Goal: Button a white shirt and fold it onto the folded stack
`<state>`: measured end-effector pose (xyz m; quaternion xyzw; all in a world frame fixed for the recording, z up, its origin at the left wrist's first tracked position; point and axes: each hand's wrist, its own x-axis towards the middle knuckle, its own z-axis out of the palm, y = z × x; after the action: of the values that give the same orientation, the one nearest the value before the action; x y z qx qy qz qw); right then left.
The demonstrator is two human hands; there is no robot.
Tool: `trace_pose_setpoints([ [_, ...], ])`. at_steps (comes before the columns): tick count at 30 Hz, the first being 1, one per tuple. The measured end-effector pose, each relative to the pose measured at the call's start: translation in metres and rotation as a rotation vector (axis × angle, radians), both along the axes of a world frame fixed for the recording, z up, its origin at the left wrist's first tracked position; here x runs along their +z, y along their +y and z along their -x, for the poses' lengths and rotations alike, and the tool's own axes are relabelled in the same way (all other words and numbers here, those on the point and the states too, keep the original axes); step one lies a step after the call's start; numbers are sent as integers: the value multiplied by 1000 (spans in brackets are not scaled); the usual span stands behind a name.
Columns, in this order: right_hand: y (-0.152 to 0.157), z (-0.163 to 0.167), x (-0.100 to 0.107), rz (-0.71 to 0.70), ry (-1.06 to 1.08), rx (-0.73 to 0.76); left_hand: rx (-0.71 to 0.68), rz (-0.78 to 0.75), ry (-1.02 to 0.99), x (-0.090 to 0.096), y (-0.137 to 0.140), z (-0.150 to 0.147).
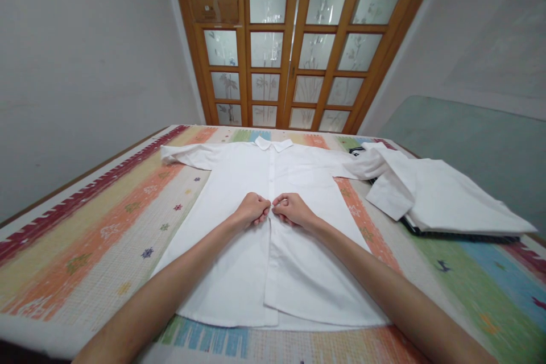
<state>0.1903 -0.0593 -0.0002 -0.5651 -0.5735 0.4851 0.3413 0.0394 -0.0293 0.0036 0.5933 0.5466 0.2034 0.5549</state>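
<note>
A white collared shirt (230, 256) lies spread front side up, its collar at the far end and its sleeves out to both sides. My left hand (253, 209) pinches the front edge of the shirt near the middle of the button placket. Close beside it, fingertips almost touching, my right hand (293, 209) pinches the other front edge. Above the hands the placket runs together up to the collar; below them the two front panels overlap loosely. Any button between the fingers is too small to make out.
A striped, patterned cloth (128, 227) covers the table. At the right lies a stack of folded clothes (456, 196), white on top and dark beneath, touching the shirt's right sleeve. Behind it is a grey-green panel (464, 131). Wooden glass-paned doors (294, 40) stand beyond the table.
</note>
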Motion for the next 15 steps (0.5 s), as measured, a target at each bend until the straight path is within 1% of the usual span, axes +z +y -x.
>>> trace_pose_setpoints([
  [3, 0, 1, 2, 30, 51, -17, -5, -4, 5, 3, -1, 0],
  [7, 2, 0, -1, 6, 47, -11, -41, -14, 5, 5, -2, 0],
  [11, 4, 0, -6, -22, -33, 11, -57, -30, 7, 2, -1, 1],
  [15, 2, 1, -7, -132, -167, 23, -79, -52, 23, 1, -1, 2],
])
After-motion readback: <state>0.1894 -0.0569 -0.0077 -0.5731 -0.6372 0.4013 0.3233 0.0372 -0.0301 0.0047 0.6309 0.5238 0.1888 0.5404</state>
